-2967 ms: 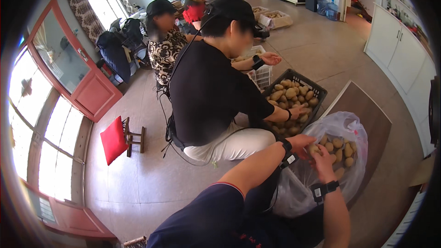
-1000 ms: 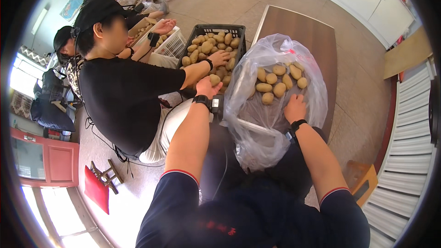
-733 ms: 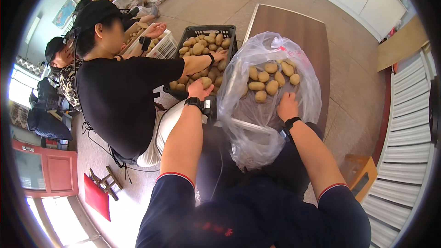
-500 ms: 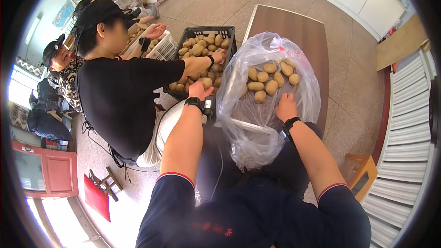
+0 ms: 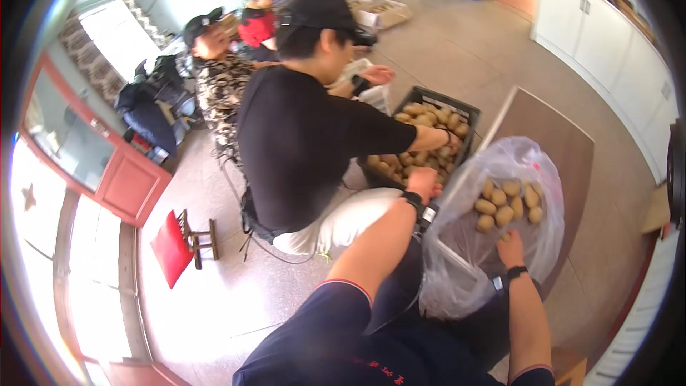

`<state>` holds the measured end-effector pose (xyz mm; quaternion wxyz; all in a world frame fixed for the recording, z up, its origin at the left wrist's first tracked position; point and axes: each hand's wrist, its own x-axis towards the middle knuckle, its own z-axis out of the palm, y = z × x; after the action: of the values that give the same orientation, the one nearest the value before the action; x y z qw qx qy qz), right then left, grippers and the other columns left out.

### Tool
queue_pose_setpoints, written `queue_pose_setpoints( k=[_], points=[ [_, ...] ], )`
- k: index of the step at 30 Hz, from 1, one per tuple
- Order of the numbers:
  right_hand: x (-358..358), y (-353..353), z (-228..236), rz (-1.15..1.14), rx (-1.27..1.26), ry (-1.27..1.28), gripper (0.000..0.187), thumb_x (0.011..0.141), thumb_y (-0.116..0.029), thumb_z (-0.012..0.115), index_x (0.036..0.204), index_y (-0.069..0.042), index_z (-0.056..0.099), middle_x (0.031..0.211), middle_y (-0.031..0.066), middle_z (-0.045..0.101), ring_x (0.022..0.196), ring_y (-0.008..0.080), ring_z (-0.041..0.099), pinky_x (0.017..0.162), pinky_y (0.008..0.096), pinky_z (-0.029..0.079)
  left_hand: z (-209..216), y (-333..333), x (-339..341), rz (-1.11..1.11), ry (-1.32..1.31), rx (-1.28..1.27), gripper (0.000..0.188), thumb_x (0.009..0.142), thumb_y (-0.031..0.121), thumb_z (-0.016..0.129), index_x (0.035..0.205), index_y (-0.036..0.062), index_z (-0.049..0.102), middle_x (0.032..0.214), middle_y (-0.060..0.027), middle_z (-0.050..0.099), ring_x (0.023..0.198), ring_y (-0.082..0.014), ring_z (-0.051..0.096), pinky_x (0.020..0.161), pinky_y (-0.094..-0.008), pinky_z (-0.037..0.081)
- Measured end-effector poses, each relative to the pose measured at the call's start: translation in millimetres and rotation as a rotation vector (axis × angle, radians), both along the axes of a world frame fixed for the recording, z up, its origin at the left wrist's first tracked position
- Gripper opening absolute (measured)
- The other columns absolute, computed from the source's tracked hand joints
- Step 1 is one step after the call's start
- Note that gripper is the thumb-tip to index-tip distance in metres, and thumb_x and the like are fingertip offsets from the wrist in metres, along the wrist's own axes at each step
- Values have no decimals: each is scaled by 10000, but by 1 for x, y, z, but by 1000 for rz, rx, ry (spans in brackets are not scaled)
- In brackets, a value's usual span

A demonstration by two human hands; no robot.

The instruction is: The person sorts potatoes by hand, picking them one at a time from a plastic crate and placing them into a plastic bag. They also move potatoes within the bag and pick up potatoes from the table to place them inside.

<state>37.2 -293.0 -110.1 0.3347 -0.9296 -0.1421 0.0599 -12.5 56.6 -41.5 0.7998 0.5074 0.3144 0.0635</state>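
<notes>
My left hand is at the near edge of a black plastic crate full of potatoes. Motion smears its fingers, and I cannot tell whether a potato is in them. Inside a clear plastic bag on the brown tabletop, several potatoes lie together. My right hand is at the bag, just nearer me than those potatoes, its fingers curled. A small yellowish bit shows at its fingertips, too blurred to name. Both wrists wear black bands.
At my left a person in black reaches a hand into the same crate. Farther back sits a person in a patterned top. A brown table extends beyond the bag. A red-seated stool lies on the floor.
The view has swung left, shifting everything rightward. My left hand held a potato over the crate; that potato is no longer distinguishable. My right hand stays near the bagged potatoes.
</notes>
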Motion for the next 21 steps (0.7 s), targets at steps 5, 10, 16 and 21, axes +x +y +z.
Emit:
queue_pose_setpoints(
  k=[5,10,16,21],
  points=[
    [4,1,3,-28,145,3,446,727,-159,733,1102,10,561,976,189,646,886,344,647,763,405,514,26,-26,0,47,87,49,262,870,213,533,1088,71,561,896,-72,563,686,-237,623,551,-361,518],
    [0,21,27,-130,482,345,376,790,-142,709,1111,-13,564,911,94,617,739,194,617,584,314,505,38,-34,-2,-39,68,162,301,872,245,549,1121,77,574,929,-54,598,640,-205,619,531,-328,490],
    [-10,36,68,-75,517,512,347,839,-158,665,1145,-51,543,919,57,604,672,134,583,528,263,468,44,-43,2,-196,48,152,286,908,259,554,1114,61,564,947,-74,609,621,-198,612,515,-322,484],
    [-25,61,96,-79,655,605,402,844,-183,653,1201,-56,516,930,65,610,605,140,579,495,268,451,36,-44,2,-299,61,121,298,913,270,563,1113,50,549,957,-87,609,628,-197,608,525,-319,493]
  ],
)
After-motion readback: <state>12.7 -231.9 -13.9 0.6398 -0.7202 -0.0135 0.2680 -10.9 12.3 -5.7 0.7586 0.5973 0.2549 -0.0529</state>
